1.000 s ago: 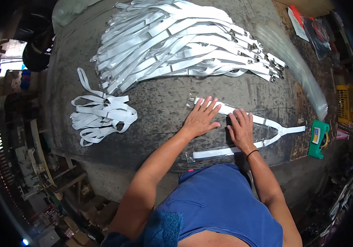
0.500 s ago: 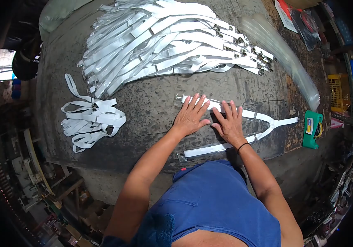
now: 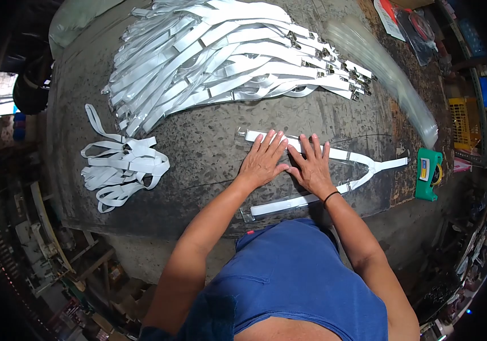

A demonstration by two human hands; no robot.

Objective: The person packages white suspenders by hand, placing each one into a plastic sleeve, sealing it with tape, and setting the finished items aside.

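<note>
Left hand: flat, fingers spread, palm down on the bagged strap.
Right hand: flat and spread too, just beside the left.
Bagged strap: white, Y-shaped, on the worktop under both hands.
Beyond: strap pile; green tape dispenser at right.

White straps lie on the dark grey table, beside a green tape dispenser.
</note>
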